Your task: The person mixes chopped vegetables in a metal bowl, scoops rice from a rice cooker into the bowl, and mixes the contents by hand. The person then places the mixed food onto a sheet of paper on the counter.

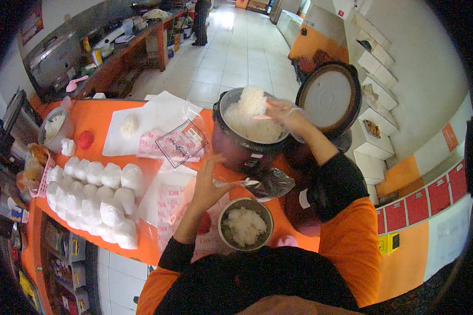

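Observation:
My right hand (284,114), blurred, grips a pink rice paddle (262,117) over the open rice cooker (236,151). A large clump of white cooked rice (252,100) rises above the pot's rim beside my fingers. My left hand (210,187) hovers over the orange table with thumb and fingers spread, nothing visible between them. Its thumb tip is close to a dark, shiny plastic bag (273,184), though contact is unclear. Directly before me stands a round metal bowl (222,236) with rice in it. Printed wrapping sheets (169,232) lie under my left forearm.
Several white-wrapped bundles (90,208) stand in rows at left. A rice mound (129,126) sits on white paper (112,145), beside a printed plastic bag (183,143). Farther left is a pot of rice (64,136). The cooker's raised lid (327,98) leans right; a person (201,21) stands farther off.

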{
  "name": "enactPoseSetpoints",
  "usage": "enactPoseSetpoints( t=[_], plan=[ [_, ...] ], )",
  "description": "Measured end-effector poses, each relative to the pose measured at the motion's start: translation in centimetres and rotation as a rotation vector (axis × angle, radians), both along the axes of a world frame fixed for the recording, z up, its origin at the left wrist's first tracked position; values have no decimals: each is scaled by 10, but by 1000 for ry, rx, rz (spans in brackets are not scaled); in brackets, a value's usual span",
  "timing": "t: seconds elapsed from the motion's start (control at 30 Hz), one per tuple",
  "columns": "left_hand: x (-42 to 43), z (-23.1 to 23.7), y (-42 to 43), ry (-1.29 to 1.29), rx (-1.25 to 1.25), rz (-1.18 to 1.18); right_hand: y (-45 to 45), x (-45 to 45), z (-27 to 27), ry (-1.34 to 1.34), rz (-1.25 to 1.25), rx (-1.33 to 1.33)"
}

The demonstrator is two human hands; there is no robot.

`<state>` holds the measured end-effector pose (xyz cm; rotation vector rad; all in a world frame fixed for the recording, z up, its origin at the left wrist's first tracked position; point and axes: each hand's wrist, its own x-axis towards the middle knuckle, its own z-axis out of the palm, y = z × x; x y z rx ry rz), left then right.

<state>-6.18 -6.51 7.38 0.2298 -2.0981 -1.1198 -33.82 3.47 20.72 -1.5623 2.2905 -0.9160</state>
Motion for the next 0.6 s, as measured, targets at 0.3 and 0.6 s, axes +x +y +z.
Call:
enactPoseSetpoints(
  t=[0.3,0.6],
  plan=[
    [83,-27,57,-185,153,10,124,127,24,-732,-212,98],
    [118,-51,89,-359,193,-32,186,235,-128,476,-217,690]
  ],
)
